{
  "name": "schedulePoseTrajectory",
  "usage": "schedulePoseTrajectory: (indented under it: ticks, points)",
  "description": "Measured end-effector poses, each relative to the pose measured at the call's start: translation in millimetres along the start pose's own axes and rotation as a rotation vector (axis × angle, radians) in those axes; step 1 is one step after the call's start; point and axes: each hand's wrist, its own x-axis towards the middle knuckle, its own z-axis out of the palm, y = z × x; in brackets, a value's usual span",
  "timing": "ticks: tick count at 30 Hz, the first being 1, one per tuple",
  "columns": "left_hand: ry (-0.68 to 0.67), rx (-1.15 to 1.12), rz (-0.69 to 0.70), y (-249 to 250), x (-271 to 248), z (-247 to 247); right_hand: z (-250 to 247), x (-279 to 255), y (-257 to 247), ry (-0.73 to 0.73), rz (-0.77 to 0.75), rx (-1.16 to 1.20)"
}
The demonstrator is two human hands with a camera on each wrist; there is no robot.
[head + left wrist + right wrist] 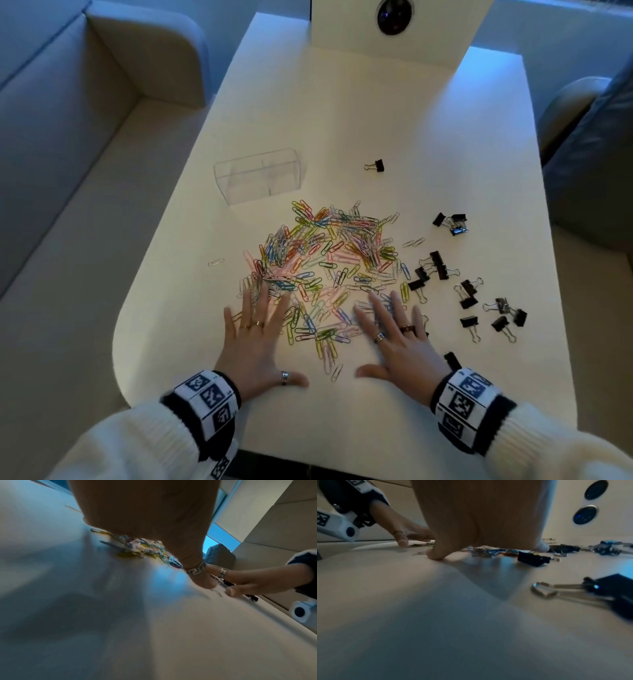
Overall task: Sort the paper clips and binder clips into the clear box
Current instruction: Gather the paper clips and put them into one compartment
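Note:
A wide heap of coloured paper clips (325, 267) lies in the middle of the white table (376, 113). Several black binder clips (469, 294) are scattered to its right, and one binder clip (376, 166) sits alone farther back. The clear box (258, 174) stands behind the heap on the left and looks empty. My left hand (255, 337) lies flat with straight fingers on the heap's near left edge. My right hand (399, 337) lies flat on the near right edge. The wrist views show the paper clips (145, 547) under the left palm and a binder clip (532, 559) beside the right hand.
A beige sofa (68, 137) runs along the table's left side and a cushioned seat (589, 137) stands at the right. A white panel with a dark round lens (394, 15) rises at the table's far end. One stray paper clip (215, 262) lies left of the heap.

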Motion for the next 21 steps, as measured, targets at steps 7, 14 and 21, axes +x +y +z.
schedulePoseTrajectory:
  ticks: [7, 14, 21]
  points:
    - [-0.018, 0.012, -0.023, 26.2, 31.0, -7.8, -3.3, 30.4, -11.3, 0.046, 0.064, 0.124]
    - [0.185, 0.115, 0.088, 33.0, 33.6, -8.4, -19.5, 38.8, -15.0, 0.032, 0.121, 0.105]
    - [0.182, 0.152, 0.065, 37.7, 46.8, 13.4, 5.4, -1.4, 10.4, 0.021, 0.165, 0.092]
